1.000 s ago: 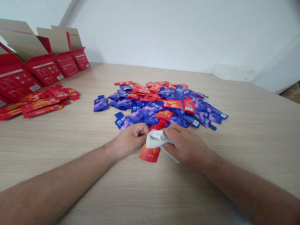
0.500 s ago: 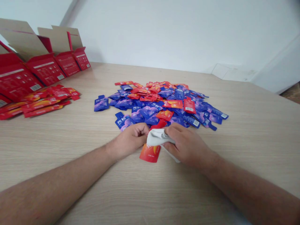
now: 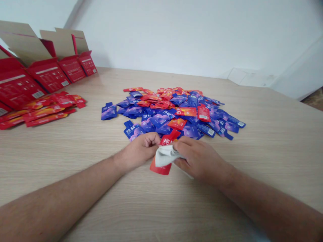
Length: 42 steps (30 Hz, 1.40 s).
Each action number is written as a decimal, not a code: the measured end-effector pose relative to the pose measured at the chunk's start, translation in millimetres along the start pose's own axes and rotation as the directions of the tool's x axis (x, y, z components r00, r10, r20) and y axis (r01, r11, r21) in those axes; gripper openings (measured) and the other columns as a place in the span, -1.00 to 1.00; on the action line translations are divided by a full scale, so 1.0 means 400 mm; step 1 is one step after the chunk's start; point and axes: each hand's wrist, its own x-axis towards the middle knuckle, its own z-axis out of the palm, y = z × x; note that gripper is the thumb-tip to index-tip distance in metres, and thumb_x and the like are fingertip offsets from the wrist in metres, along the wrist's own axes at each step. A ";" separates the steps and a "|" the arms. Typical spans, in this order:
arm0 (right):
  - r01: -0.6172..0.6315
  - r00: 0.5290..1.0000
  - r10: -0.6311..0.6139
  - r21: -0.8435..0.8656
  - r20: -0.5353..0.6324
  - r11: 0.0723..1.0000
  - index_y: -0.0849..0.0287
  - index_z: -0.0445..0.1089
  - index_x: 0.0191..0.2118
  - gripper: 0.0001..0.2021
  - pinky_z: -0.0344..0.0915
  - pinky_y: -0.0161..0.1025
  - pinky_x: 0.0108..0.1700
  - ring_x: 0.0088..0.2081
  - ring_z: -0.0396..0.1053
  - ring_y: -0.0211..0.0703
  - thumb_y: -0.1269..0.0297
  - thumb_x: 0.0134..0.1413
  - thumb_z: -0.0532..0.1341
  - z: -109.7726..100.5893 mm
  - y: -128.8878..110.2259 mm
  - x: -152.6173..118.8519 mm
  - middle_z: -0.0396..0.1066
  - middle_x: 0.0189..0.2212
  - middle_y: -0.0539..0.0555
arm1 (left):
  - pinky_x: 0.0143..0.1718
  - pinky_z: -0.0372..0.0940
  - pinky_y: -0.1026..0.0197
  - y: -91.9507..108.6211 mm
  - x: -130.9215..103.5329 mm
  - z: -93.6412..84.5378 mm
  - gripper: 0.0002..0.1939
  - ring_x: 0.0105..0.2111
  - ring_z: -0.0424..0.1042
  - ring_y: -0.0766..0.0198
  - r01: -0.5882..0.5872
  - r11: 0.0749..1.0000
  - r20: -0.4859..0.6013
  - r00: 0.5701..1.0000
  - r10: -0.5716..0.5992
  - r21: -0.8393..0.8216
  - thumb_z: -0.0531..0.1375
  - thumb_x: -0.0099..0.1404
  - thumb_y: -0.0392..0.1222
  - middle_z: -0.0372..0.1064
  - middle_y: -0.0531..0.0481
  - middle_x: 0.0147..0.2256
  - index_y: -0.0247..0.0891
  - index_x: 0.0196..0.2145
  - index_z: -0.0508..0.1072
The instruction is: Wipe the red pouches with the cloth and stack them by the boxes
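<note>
My left hand (image 3: 142,148) is closed on the left edge of a red-orange sachet (image 3: 161,170), its fingertips partly hidden. The sachet is tilted, with its narrow neck pointing away from me. In my right hand (image 3: 199,159) I grip a folded white cloth (image 3: 165,155), which lies across the sachet's middle and covers part of its print. Just beyond both hands spreads a pile of blue sachets (image 3: 161,121) mixed with red ones (image 3: 186,111).
Several red cardboard boxes (image 3: 49,75) with raised flaps stand in a row at the back left. A stack of red sachets (image 3: 45,112) lies before them. One blue sachet (image 3: 109,111) sits left of the pile. A white wall (image 3: 181,37) closes off the table's (image 3: 121,208) far side.
My right hand has drawn the cloth down the sachet towards me, uncovering white lettering near its neck. My left hand and the sachet have stayed about where they were.
</note>
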 end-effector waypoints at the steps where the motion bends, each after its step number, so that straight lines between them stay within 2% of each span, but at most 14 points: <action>1: -0.060 0.997 0.059 -0.007 -0.047 0.998 0.15 0.39 -0.05 -0.86 0.33 -0.14 -0.11 -0.11 0.43 -0.03 0.26 0.34 0.19 0.001 0.004 0.000 0.46 -0.12 0.15 | -0.46 0.11 0.33 -0.001 0.001 0.000 -0.73 -0.50 0.18 0.41 -0.004 1.000 -0.011 1.000 0.004 0.009 0.31 0.28 -0.07 0.29 0.13 -0.48 -0.27 -0.38 0.34; 3: -0.139 0.985 0.137 -0.011 -0.108 0.990 0.16 0.38 -0.03 -0.84 0.33 -0.13 -0.10 -0.11 0.42 -0.01 0.25 0.35 0.18 0.002 0.010 0.001 0.45 -0.12 0.17 | -0.44 0.14 0.33 -0.002 0.001 -0.001 -0.73 -0.47 0.22 0.40 -0.012 1.000 -0.032 0.999 0.012 0.024 0.32 0.27 -0.08 0.32 0.10 -0.45 -0.28 -0.38 0.35; 4: -0.137 0.985 0.135 -0.010 -0.104 0.990 0.16 0.39 -0.04 -0.84 0.33 -0.13 -0.10 -0.12 0.42 -0.01 0.25 0.35 0.18 0.002 0.009 0.001 0.45 -0.13 0.16 | -0.43 0.15 0.33 -0.002 0.002 -0.001 -0.74 -0.47 0.23 0.40 -0.011 1.000 -0.034 0.999 0.012 0.029 0.32 0.26 -0.08 0.32 0.10 -0.45 -0.29 -0.39 0.35; 7: -0.016 1.000 0.016 0.005 -0.005 1.000 0.13 0.40 -0.05 -0.85 0.33 -0.15 -0.11 -0.13 0.42 -0.04 0.24 0.34 0.20 0.002 -0.002 -0.001 0.45 -0.15 0.12 | -0.47 0.11 0.34 -0.002 0.001 0.000 -0.74 -0.51 0.18 0.42 0.001 1.000 -0.011 1.000 0.000 0.016 0.31 0.26 -0.08 0.28 0.14 -0.49 -0.28 -0.38 0.35; 9: 0.016 1.000 -0.016 0.015 0.012 1.000 0.13 0.40 -0.05 -0.85 0.33 -0.15 -0.10 -0.12 0.43 -0.04 0.25 0.34 0.20 0.003 -0.005 -0.002 0.45 -0.14 0.12 | -0.49 0.09 0.34 -0.003 0.001 0.000 -0.74 -0.53 0.15 0.43 0.006 1.000 -0.008 1.000 -0.006 0.006 0.31 0.27 -0.07 0.27 0.15 -0.50 -0.27 -0.38 0.34; 12: -0.106 0.991 0.106 0.007 -0.087 0.994 0.17 0.39 -0.03 -0.82 0.33 -0.12 -0.11 -0.10 0.43 0.01 0.24 0.35 0.18 0.004 0.007 0.000 0.45 -0.12 0.16 | -0.46 0.11 0.33 -0.003 0.001 0.001 -0.74 -0.49 0.20 0.42 0.002 1.000 -0.033 0.999 -0.002 0.013 0.31 0.27 -0.08 0.30 0.12 -0.47 -0.28 -0.38 0.34; 14: -0.142 0.983 0.141 0.007 -0.114 0.990 0.18 0.39 -0.02 -0.82 0.33 -0.11 -0.11 -0.11 0.42 0.01 0.24 0.35 0.17 0.005 0.013 0.002 0.44 -0.12 0.17 | -0.45 0.12 0.33 -0.002 0.001 0.001 -0.74 -0.48 0.21 0.41 0.001 1.000 -0.032 0.999 0.000 0.016 0.32 0.26 -0.09 0.31 0.11 -0.46 -0.29 -0.38 0.34; 19: 0.041 0.999 -0.041 0.016 0.018 0.999 0.14 0.40 -0.08 -0.87 0.33 -0.15 -0.10 -0.14 0.42 -0.05 0.25 0.34 0.19 0.008 0.005 0.003 0.45 -0.15 0.11 | -0.48 0.09 0.35 0.000 0.000 0.004 -0.75 -0.52 0.14 0.44 0.004 1.000 -0.022 1.000 -0.003 0.010 0.30 0.28 -0.10 0.25 0.16 -0.51 -0.27 -0.38 0.34; 24: -0.117 0.988 0.115 -0.011 -0.104 0.993 0.18 0.40 -0.03 -0.82 0.34 -0.12 -0.12 -0.12 0.43 0.00 0.26 0.34 0.18 0.002 0.010 0.002 0.45 -0.14 0.17 | -0.46 0.13 0.34 -0.004 0.000 0.002 -0.74 -0.49 0.22 0.41 0.003 1.000 -0.042 0.999 -0.003 0.001 0.32 0.26 -0.08 0.32 0.11 -0.46 -0.28 -0.37 0.35; 29: 0.020 1.000 -0.021 -0.007 -0.014 1.000 0.14 0.42 -0.06 -0.86 0.33 -0.15 -0.11 -0.14 0.43 -0.04 0.26 0.33 0.21 0.003 -0.002 -0.002 0.46 -0.17 0.12 | -0.49 0.09 0.35 0.001 -0.002 0.000 -0.75 -0.53 0.15 0.43 0.006 1.000 -0.006 1.000 -0.006 0.020 0.31 0.27 -0.09 0.27 0.14 -0.50 -0.28 -0.37 0.35; 34: -0.106 0.989 0.104 -0.019 -0.102 0.994 0.17 0.40 -0.04 -0.84 0.33 -0.13 -0.13 -0.12 0.42 -0.01 0.26 0.32 0.20 0.008 0.011 0.001 0.45 -0.15 0.14 | -0.46 0.13 0.33 -0.002 0.001 0.000 -0.76 -0.49 0.22 0.41 0.006 1.000 -0.026 1.000 -0.006 0.001 0.32 0.27 -0.11 0.33 0.11 -0.47 -0.28 -0.36 0.35; 35: -0.103 0.990 0.100 -0.021 -0.097 0.994 0.16 0.40 -0.04 -0.84 0.33 -0.13 -0.13 -0.12 0.42 -0.01 0.27 0.32 0.20 0.008 0.011 0.002 0.45 -0.15 0.14 | -0.46 0.13 0.34 -0.003 0.001 0.001 -0.76 -0.49 0.21 0.41 0.005 1.000 -0.026 1.000 -0.005 0.003 0.32 0.27 -0.11 0.33 0.11 -0.47 -0.28 -0.37 0.35; 39: 0.039 0.999 -0.038 -0.008 0.005 0.999 0.13 0.41 -0.09 -0.88 0.33 -0.15 -0.13 -0.15 0.43 -0.05 0.26 0.33 0.20 0.006 0.000 0.002 0.46 -0.15 0.10 | -0.48 0.11 0.35 -0.002 -0.001 0.001 -0.76 -0.52 0.16 0.43 -0.003 1.000 -0.009 1.000 0.003 0.013 0.31 0.28 -0.11 0.27 0.15 -0.50 -0.27 -0.38 0.34; 42: -0.033 0.999 0.032 -0.012 -0.044 0.999 0.15 0.41 -0.06 -0.85 0.33 -0.13 -0.12 -0.13 0.43 -0.02 0.25 0.34 0.19 0.003 0.003 0.002 0.46 -0.14 0.13 | -0.47 0.12 0.33 -0.001 -0.001 -0.002 -0.74 -0.51 0.18 0.42 -0.004 1.000 -0.017 1.000 0.004 0.007 0.31 0.28 -0.09 0.29 0.13 -0.49 -0.27 -0.38 0.34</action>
